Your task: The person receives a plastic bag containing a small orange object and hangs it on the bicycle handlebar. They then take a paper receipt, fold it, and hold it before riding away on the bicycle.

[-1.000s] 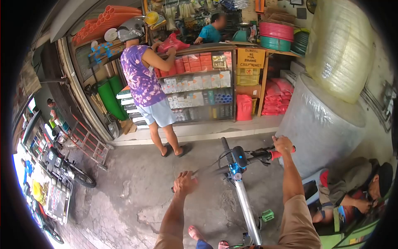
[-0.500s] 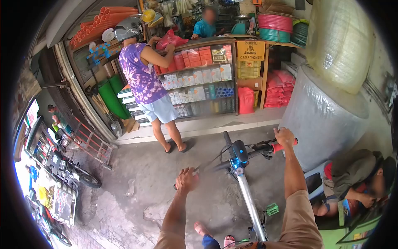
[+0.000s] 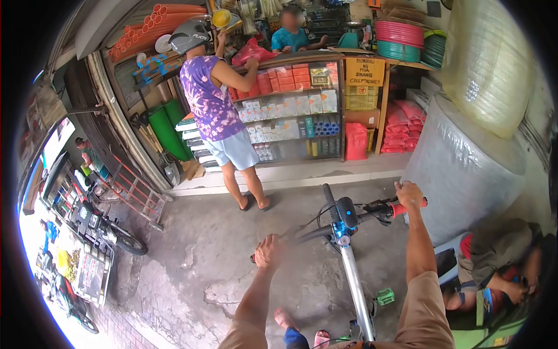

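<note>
A bicycle with a silver frame tube [image 3: 357,291] stands in front of me, its front wheel [image 3: 330,200] pointing toward the counter. My left hand [image 3: 267,252] is closed round the left end of the handlebar [image 3: 314,234]; that side is partly blurred. On the other side, my right hand [image 3: 409,195] is wrapped over the red handlebar grip [image 3: 399,209]. A black case with a blue dot [image 3: 347,212] sits at the middle of the handlebar, above the blue stem [image 3: 342,234]. Lower down, a green pedal [image 3: 385,296] sticks out right of the frame.
A helmeted person [image 3: 212,99] stands at a glass display counter [image 3: 290,125], with another person [image 3: 289,38] behind it. Large wrapped rolls [image 3: 465,168] stand at right, near a crouching person [image 3: 500,256]. A red hand truck [image 3: 136,195] and motorcycle [image 3: 107,227] are at left.
The view has turned slightly left. The helmeted person has raised one hand from the red bag toward a yellow object. My hands stay on the handlebar.
</note>
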Action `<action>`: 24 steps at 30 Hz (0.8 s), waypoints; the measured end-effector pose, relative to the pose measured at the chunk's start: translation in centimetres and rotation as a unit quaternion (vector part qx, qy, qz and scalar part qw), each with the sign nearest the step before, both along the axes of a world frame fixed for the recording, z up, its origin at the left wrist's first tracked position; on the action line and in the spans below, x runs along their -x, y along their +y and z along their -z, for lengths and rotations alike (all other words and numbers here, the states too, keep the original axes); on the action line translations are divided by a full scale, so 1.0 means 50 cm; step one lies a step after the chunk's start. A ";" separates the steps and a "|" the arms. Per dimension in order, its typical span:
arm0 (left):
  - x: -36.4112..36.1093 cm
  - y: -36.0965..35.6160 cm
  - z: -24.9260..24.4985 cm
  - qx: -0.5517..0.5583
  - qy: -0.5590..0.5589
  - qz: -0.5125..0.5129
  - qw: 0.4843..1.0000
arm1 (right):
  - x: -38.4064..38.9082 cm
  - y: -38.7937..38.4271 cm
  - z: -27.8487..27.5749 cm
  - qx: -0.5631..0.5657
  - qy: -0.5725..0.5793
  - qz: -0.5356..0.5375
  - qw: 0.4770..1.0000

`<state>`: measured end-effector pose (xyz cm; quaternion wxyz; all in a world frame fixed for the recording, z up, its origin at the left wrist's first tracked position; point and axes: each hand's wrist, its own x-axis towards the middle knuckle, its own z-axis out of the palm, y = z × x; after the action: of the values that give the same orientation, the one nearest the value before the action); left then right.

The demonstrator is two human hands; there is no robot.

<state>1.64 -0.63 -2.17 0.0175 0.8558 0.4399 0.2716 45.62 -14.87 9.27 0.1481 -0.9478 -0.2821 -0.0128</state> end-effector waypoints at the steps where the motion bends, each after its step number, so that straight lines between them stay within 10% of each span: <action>1: -0.001 0.003 0.007 -0.019 -0.007 0.004 1.000 | -0.003 -0.001 0.000 0.005 0.006 0.003 1.000; 24: -0.019 -0.010 -0.001 -0.049 -0.014 -0.008 0.999 | -0.042 0.008 0.029 0.027 -0.007 -0.015 0.999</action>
<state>2.58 -1.16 -2.14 -0.0208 0.8480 0.4326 0.3054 47.73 -14.45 7.81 0.1204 -0.9470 -0.2978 -0.0090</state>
